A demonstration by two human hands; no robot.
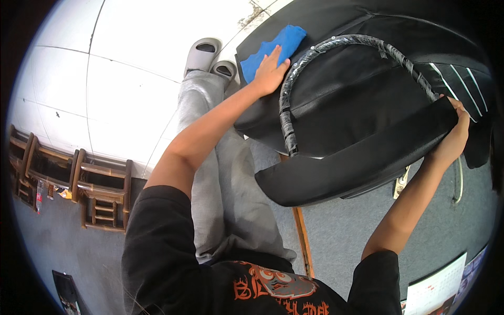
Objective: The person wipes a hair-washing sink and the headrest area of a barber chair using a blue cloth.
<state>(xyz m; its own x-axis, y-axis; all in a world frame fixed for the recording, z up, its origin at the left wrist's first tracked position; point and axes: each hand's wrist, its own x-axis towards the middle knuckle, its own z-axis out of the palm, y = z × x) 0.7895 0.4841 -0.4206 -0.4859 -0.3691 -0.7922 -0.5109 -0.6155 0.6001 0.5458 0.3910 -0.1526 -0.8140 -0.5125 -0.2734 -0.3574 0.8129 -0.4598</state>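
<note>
My left hand (271, 73) lies flat with fingers spread on a blue cloth (293, 37), which rests on a black leather-like surface (327, 84). A curved tube (289, 118) wrapped in dark tape and clear film arches over this surface, just right of that hand. My right hand (456, 130) grips the right end of a long black upholstered pad (354, 169), with fingers partly hidden behind it. The tube's right end meets the pad close to these fingers, and its left end reaches the pad's upper edge. The pad's underside is hidden.
A power strip (401, 183) and pale cable (460, 181) are beneath the pad's right side. Bamboo furniture (104, 189) and a plastic bottle (39, 197) are at left. A calendar (437, 285) is at lower right. White tiles (118, 78) cover the floor at upper left.
</note>
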